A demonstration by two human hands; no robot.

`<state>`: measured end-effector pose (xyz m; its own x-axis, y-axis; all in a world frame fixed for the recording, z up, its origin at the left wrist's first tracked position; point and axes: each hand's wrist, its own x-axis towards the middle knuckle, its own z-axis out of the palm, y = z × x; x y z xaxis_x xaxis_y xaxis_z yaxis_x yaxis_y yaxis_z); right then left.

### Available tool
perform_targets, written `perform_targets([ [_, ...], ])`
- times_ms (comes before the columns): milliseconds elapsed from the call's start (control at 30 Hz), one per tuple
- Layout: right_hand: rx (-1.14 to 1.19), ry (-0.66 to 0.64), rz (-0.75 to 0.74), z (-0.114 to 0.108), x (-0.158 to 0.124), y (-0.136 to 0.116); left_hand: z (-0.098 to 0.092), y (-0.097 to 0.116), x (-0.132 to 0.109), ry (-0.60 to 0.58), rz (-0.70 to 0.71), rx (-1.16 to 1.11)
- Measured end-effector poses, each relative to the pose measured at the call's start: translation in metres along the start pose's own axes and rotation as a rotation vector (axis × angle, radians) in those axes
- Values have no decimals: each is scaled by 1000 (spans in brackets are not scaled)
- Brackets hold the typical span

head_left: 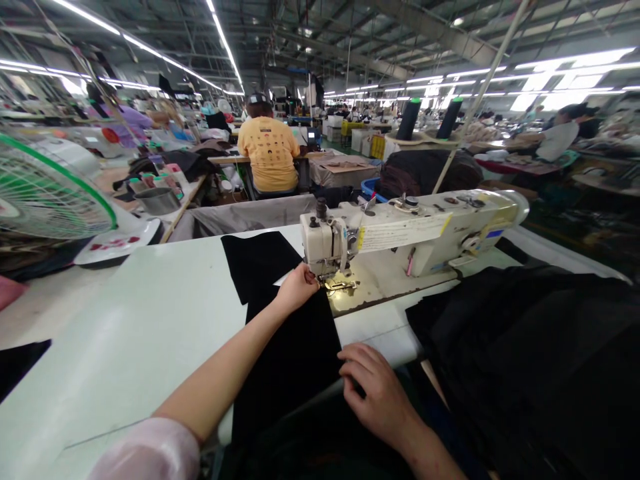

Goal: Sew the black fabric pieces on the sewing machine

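A strip of black fabric (287, 360) runs across the white sewing table (150, 320) and under the presser foot (340, 284) of a cream industrial sewing machine (400, 233). My left hand (299, 288) grips the fabric just in front of the foot, with its fingertips almost at the metal plate. Lower down, my right hand (373, 393) holds the fabric's right edge. Beyond the needle lies a second black piece (260, 265), and I cannot tell whether it joins the strip. The needle itself is hidden behind the machine's head and my fingers.
A large heap of black cloth (525, 360) fills the right foreground. A green-rimmed electric fan (45, 190) stands at the left, beside a black scrap (20, 363). Ahead, thread cones (409, 119) stand on a stand, and a person in a yellow shirt (267, 150) sits at another station.
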<state>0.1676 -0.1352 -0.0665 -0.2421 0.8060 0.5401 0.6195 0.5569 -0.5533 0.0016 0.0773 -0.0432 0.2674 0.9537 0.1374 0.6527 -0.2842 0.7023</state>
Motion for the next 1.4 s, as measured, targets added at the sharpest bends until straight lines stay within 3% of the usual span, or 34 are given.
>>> perform_targets([
  [167,0,-30,-6,-1,2,1,-6,9,-2,13,1,116],
  [300,-4,-35,-28,-2,1,3,-15,34,-42,103,45,240],
  [367,-6,-35,-37,-3,-1,3,-17,45,-81,-5,168,266],
  [467,-2,-31,-48,-5,-2,2,-15,49,-141,-304,498,283],
  [533,-1,-29,-47,-7,0,1,-13,42,-166,-338,661,339],
  [600,-5,-25,-41,-7,3,2,-12,33,-174,-286,760,410],
  [833,-95,-49,-10,-2,34,16,-19,13,-133,-220,824,443],
  [1267,-325,-98,65,17,105,52,-33,-8,-53,-217,689,326],
  [1400,-344,-95,89,20,114,55,-34,-12,-34,-203,635,304],
])
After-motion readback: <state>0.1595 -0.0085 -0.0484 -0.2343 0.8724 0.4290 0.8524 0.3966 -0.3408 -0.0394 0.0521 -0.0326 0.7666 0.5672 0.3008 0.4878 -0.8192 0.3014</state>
